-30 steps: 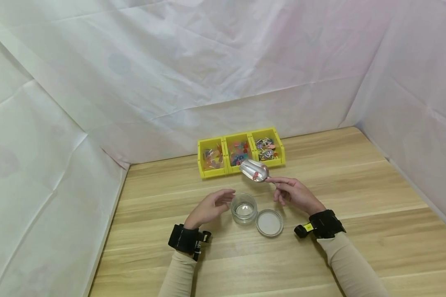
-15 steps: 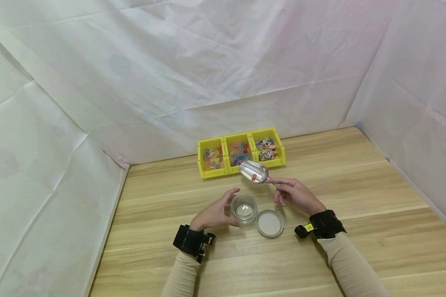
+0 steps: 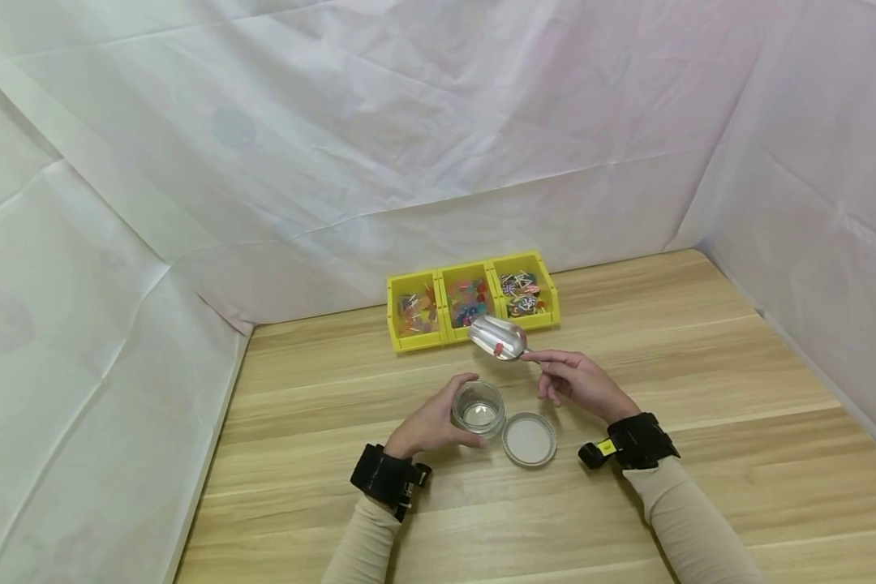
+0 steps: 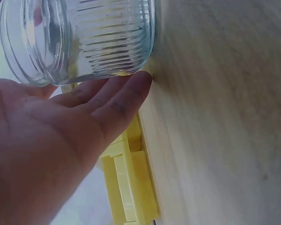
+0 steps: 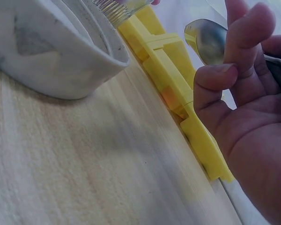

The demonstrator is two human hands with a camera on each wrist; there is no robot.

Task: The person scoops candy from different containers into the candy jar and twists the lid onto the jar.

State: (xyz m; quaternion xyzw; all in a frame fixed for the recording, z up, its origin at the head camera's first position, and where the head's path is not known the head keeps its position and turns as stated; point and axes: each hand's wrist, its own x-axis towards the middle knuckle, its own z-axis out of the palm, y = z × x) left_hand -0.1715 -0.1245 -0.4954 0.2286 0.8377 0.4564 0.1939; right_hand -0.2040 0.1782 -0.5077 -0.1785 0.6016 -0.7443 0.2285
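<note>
My left hand [image 3: 438, 422] is wrapped round the left side of a clear glass jar [image 3: 479, 408], thumb in front and fingers behind. In the left wrist view, the fingers lie along the ribbed wall of the jar [image 4: 110, 35]. The jar stands upright on the table with no lid on. My right hand [image 3: 584, 385] holds a metal scoop [image 3: 498, 337] by its handle, raised in front of the yellow bins. A small red piece [image 3: 499, 349] lies in the scoop's bowl. The right wrist view shows the scoop [image 5: 210, 41] partly hidden behind the fingers.
A round lid [image 3: 529, 440] lies flat just right of the jar. Behind, three joined yellow bins [image 3: 418, 347] hold small colourful pieces, some with white sticks. White cloth [image 3: 438, 162] hangs behind and at both sides of the wooden table [image 3: 701, 389].
My left hand has moved right and closed round the jar, its thumb coming to the front. The right hand and scoop have barely moved; the red piece has shifted slightly in the bowl.
</note>
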